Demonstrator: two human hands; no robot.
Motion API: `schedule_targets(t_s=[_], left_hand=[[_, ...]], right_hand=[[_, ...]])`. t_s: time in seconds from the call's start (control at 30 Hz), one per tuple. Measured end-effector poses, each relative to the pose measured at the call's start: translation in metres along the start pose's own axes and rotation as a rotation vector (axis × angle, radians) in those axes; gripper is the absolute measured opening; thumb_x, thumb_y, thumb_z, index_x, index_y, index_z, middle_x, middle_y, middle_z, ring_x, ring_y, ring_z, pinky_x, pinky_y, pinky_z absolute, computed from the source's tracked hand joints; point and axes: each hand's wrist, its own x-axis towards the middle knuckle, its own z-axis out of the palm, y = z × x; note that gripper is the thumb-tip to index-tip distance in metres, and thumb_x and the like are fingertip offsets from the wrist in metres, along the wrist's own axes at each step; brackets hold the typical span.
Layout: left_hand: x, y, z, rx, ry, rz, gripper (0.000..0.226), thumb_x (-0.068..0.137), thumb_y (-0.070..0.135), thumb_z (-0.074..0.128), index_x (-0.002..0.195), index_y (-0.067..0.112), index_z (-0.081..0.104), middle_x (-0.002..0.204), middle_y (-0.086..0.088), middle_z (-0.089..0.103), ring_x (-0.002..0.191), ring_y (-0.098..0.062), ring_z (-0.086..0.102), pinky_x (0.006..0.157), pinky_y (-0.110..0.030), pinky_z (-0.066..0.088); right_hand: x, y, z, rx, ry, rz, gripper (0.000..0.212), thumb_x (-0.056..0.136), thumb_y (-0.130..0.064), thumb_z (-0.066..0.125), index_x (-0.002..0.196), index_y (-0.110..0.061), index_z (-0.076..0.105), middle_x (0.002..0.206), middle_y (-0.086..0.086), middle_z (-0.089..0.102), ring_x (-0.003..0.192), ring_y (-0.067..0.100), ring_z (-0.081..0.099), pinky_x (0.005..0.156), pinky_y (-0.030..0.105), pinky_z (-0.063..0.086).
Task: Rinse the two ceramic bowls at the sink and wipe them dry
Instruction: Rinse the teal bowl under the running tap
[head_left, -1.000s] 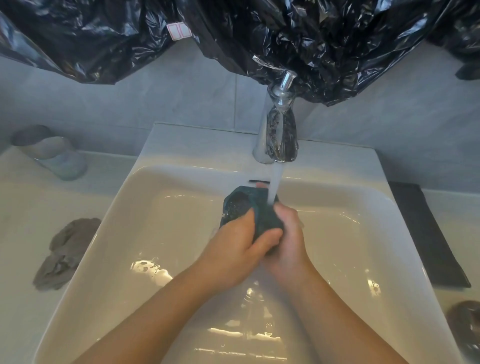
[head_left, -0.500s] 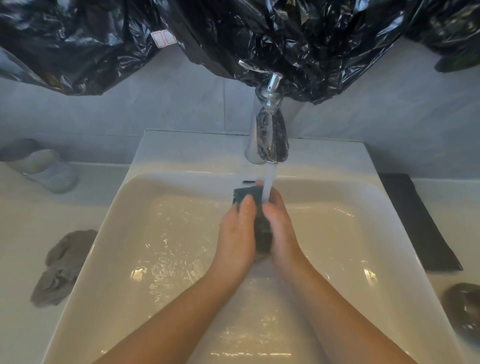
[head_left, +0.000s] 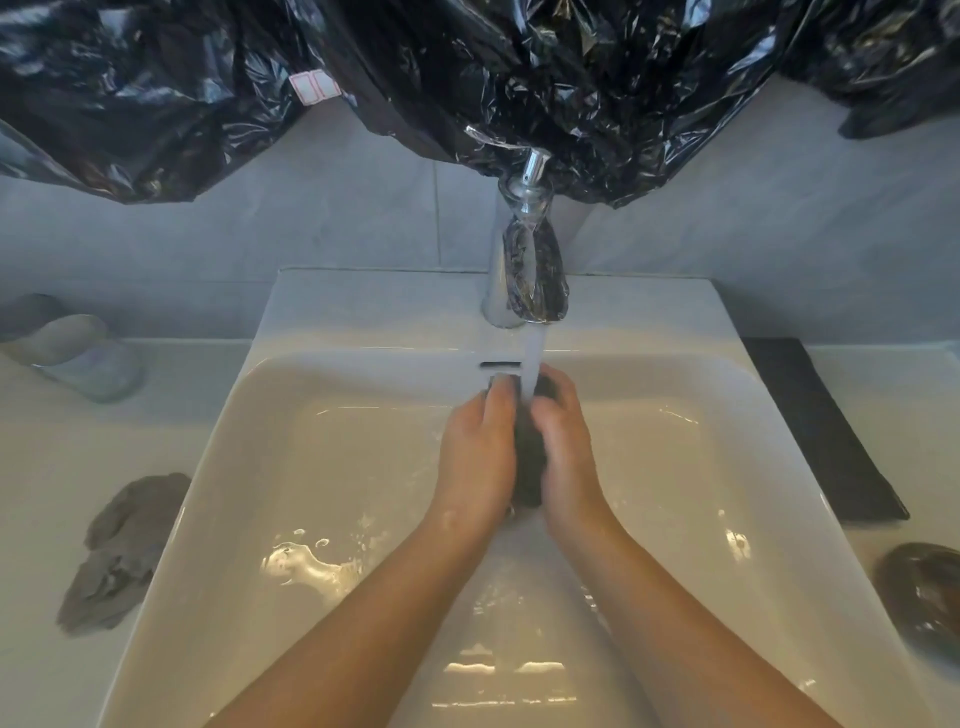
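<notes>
Head-camera view over a white rectangular sink (head_left: 218, 519), where a person's two bare hands press a dark ceramic bowl (head_left: 527, 467) between them under a running stream of water (head_left: 533, 364). The bowl is held on edge in the middle of the basin, just below the chrome faucet (head_left: 519, 270), and only a narrow dark strip of it shows between the palms. The left hand (head_left: 475, 462) lies flat against the bowl's left side with its fingers closed over the upper rim; the right hand (head_left: 566, 457) grips the opposite side, fingers curled around the top, where the stream lands. Both forearms reach in from the bottom of the frame, and water pools and glints on the basin floor around them.

On the counter to the right of the sink, near the frame edge, rests a second dark bowl (head_left: 924, 597), well apart from the hands. Beyond it a dark rectangular mat (head_left: 815, 426) lies along the sink's right rim. On the left counter a crumpled grey cloth (head_left: 119, 551) sits just beside the basin, and farther back a clear glass (head_left: 72, 348) lies tipped on its side near the tiled wall. Crinkled black plastic sheeting (head_left: 467, 67) hangs across the top of the scene, covering the wall above the faucet, with a small red-bordered label (head_left: 314, 88) stuck to it
</notes>
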Motion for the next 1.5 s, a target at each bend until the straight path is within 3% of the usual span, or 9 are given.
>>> schedule_targets(t_s=[0.17,0.43,0.6,0.73,0.87,1.0,1.1,1.33,1.5], left_hand=[[-0.011,-0.016,-0.009,0.11,-0.073,0.313,0.029,0.088,0.033,0.04,0.072,0.018,0.059,0.065,0.007,0.059,0.062,-0.009,0.057,0.057,-0.028,0.048],[-0.008,0.005,-0.006,-0.114,-0.023,0.023,0.036,0.099,0.027,0.041,0.084,0.009,0.069,0.08,-0.014,0.071,0.071,-0.021,0.069,0.066,-0.037,0.056],[-0.014,-0.004,-0.009,-0.035,0.052,0.191,0.038,0.094,0.033,0.041,0.07,0.008,0.056,0.061,0.001,0.055,0.058,-0.013,0.051,0.054,-0.032,0.044],[-0.016,-0.013,-0.012,0.052,-0.01,0.393,0.035,0.088,0.039,0.039,0.064,0.018,0.052,0.056,0.01,0.051,0.054,-0.006,0.047,0.049,-0.023,0.039],[-0.014,-0.009,-0.007,0.007,-0.024,0.292,0.037,0.086,0.043,0.038,0.074,0.018,0.062,0.068,0.001,0.064,0.065,-0.013,0.064,0.058,-0.035,0.057],[-0.008,0.004,-0.01,-0.14,-0.112,0.038,0.031,0.097,0.028,0.042,0.088,0.019,0.071,0.083,-0.003,0.073,0.083,-0.02,0.071,0.078,-0.046,0.059],[-0.003,0.008,-0.013,-0.182,-0.095,-0.039,0.034,0.097,0.036,0.043,0.085,0.027,0.074,0.086,-0.004,0.074,0.088,-0.024,0.07,0.084,-0.047,0.056],[-0.012,-0.012,-0.012,0.137,-0.04,0.336,0.03,0.085,0.044,0.041,0.088,0.025,0.063,0.078,0.002,0.068,0.079,-0.017,0.067,0.07,-0.043,0.055],[-0.008,-0.008,-0.007,0.047,-0.046,0.211,0.035,0.087,0.037,0.037,0.084,0.017,0.065,0.079,-0.008,0.068,0.079,-0.023,0.067,0.072,-0.049,0.056]], right_hand=[[-0.003,-0.018,-0.004,0.307,-0.106,0.354,0.042,0.09,-0.051,0.05,0.098,-0.016,0.072,0.088,0.005,0.069,0.087,0.023,0.065,0.074,0.035,0.05],[-0.009,-0.005,-0.007,-0.184,-0.08,-0.245,0.041,0.074,-0.035,0.052,0.114,-0.032,0.055,0.105,0.003,0.064,0.089,0.019,0.063,0.072,0.028,0.052],[-0.012,-0.01,0.006,0.002,-0.059,-0.047,0.045,0.084,-0.036,0.051,0.124,-0.016,0.054,0.098,0.003,0.067,0.087,0.014,0.067,0.067,0.025,0.053],[-0.012,-0.024,0.004,0.268,-0.06,0.329,0.049,0.091,-0.057,0.047,0.078,-0.018,0.073,0.071,0.0,0.068,0.07,0.018,0.068,0.063,0.031,0.05],[-0.011,-0.021,-0.001,0.277,-0.053,0.309,0.052,0.096,-0.056,0.043,0.068,-0.023,0.072,0.064,-0.003,0.068,0.063,0.013,0.068,0.057,0.028,0.05],[-0.011,-0.016,-0.002,0.013,-0.032,0.007,0.024,0.09,-0.041,0.05,0.105,-0.029,0.065,0.097,0.0,0.07,0.087,0.013,0.068,0.066,0.02,0.054],[-0.013,-0.013,-0.005,-0.111,-0.147,-0.156,0.046,0.078,-0.04,0.054,0.122,-0.033,0.048,0.124,0.01,0.056,0.104,0.015,0.064,0.079,0.024,0.054],[-0.009,-0.011,0.001,0.19,-0.143,0.099,0.048,0.093,-0.041,0.046,0.134,-0.018,0.052,0.109,0.008,0.066,0.101,0.025,0.064,0.081,0.036,0.051],[-0.008,-0.014,0.001,0.028,-0.112,-0.032,0.043,0.085,-0.028,0.047,0.126,-0.015,0.052,0.101,0.002,0.067,0.091,0.016,0.067,0.072,0.028,0.054]])
